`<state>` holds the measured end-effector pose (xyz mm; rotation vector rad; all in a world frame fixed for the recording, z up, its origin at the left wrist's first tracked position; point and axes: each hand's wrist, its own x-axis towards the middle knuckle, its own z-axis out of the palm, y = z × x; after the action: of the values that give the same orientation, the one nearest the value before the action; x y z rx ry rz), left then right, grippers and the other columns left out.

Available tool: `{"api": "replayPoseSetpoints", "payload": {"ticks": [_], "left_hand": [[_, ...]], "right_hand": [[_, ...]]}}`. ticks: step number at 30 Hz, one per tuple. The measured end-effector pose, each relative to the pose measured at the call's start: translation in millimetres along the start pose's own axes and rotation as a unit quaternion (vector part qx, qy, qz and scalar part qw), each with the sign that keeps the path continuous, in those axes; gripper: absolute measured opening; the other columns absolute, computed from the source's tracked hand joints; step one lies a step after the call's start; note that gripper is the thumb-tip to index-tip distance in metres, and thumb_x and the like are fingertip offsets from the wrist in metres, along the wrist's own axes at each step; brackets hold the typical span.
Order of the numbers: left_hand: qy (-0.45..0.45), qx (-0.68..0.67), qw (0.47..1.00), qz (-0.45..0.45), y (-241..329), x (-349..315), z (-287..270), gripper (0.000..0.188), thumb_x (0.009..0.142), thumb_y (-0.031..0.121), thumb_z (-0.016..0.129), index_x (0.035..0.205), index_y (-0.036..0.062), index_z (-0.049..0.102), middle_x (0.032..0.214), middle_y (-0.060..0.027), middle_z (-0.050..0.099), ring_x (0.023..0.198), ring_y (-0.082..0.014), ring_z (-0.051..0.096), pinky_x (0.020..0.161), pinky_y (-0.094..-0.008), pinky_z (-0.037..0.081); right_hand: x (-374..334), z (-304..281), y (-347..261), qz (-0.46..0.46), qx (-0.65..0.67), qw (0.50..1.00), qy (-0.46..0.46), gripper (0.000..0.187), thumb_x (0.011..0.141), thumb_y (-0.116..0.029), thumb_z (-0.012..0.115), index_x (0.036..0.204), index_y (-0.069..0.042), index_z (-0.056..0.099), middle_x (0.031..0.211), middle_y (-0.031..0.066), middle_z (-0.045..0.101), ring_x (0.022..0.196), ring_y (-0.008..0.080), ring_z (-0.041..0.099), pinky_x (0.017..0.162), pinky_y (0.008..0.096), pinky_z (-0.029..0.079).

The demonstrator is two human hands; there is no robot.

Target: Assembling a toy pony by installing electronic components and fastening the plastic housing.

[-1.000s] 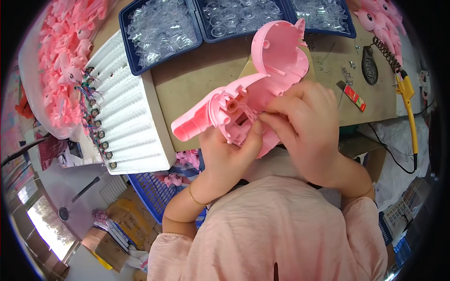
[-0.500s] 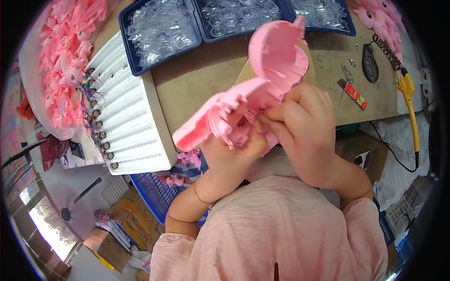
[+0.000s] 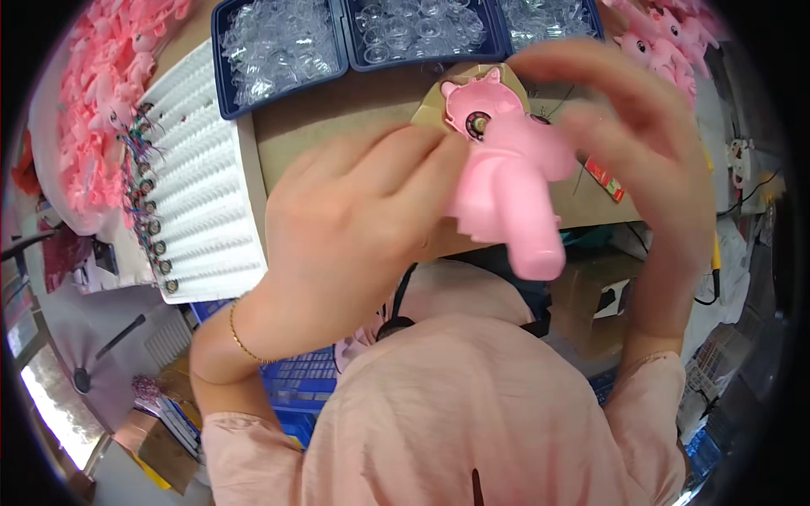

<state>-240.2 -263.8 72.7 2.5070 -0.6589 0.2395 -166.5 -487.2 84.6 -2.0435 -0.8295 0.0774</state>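
My left hand [image 3: 354, 211] is closed at the side of a pink plastic toy animal shell [image 3: 510, 190], gripping it. A rounded leg of the shell points down toward me, with its smooth outside facing up. Beyond it, a hollow pink head part [image 3: 485, 97] with ears shows a dark round eye piece [image 3: 477, 126] inside; whether it is joined to the shell I cannot tell. My right hand [image 3: 654, 139], blurred by motion, is open just right of the shell, thumb and fingers apart, with nothing visible in it.
Blue trays [image 3: 343, 34] of clear plastic parts stand at the back. A white ridged rack [image 3: 207, 185] at left has wired round parts along its edge. Pink toys [image 3: 101, 110] fill a clear bag at far left; more toys [image 3: 662, 42] lie far right. A red packet [image 3: 606, 179] lies on the table.
The pink shell has been turned over, its hollow side no longer facing up. My right hand has let go and moved up and right. My left hand has moved to the shell's left side.
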Motion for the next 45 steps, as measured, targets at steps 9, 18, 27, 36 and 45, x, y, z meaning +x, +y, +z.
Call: {"api": "replayPoseSetpoints", "payload": {"ticks": [9,18,27,36,45], "left_hand": [[0.376,0.159,0.899,0.157,-24.7,-37.8,57.8,0.031,0.066,0.021,0.062,0.093,0.0067,0.061,0.1,-0.0034,0.06,0.093,-0.017,0.057,0.082,-0.0317,0.041],[0.125,0.114,0.982,0.08,-15.9,-58.2,76.2,0.034,0.07,0.014,0.058,0.103,0.0041,0.062,0.107,-0.0069,0.061,0.099,-0.018,0.057,0.078,-0.029,0.043],[-0.127,0.345,0.917,0.154,27.9,-49.1,54.7,0.053,0.078,0.015,0.049,0.131,0.0076,0.046,0.112,-0.0251,0.058,0.096,-0.0245,0.055,0.07,-0.0261,0.038],[-0.162,0.45,0.868,0.135,38.6,-48.3,67.6,0.045,0.08,0.01,0.047,0.124,0.0074,0.054,0.115,-0.0283,0.058,0.063,-0.0128,0.04,0.054,-0.0221,0.032],[-0.004,0.422,0.906,0.024,39.6,-71.3,100.1,0.017,0.079,0.016,0.055,0.095,0.01,0.059,0.113,-0.0159,0.063,0.053,-0.009,0.04,0.045,-0.0206,0.03]], "right_hand": [[30.0,24.8,-25.5,0.28,0.099,0.899,-0.321,0.058,0.07,-0.01,0.065,0.125,-0.001,0.048,0.1,0.0072,0.06,0.084,0.0124,0.057,0.073,0.0281,0.048],[27.5,17.6,-12.4,0.351,0.2,0.847,-0.347,0.06,0.074,-0.015,0.061,0.128,0.003,0.044,0.103,0.0072,0.058,0.087,0.0103,0.054,0.076,0.0242,0.045],[33.9,17.1,-7.2,0.346,0.144,0.851,-0.368,0.054,0.078,-0.015,0.059,0.126,0.004,0.044,0.1,0.007,0.059,0.084,0.0093,0.056,0.075,0.0231,0.047],[39.8,23.3,-14.7,0.335,0.172,0.858,-0.348,0.052,0.078,-0.015,0.06,0.124,0.005,0.047,0.095,0.0065,0.058,0.082,0.0087,0.056,0.072,0.0235,0.048],[6.0,47.1,-36.2,0.124,-0.108,0.962,-0.217,0.065,0.068,-0.012,0.067,0.128,0.001,0.045,0.112,0.0139,0.056,0.105,0.0258,0.054,0.094,0.0348,0.04]]}}
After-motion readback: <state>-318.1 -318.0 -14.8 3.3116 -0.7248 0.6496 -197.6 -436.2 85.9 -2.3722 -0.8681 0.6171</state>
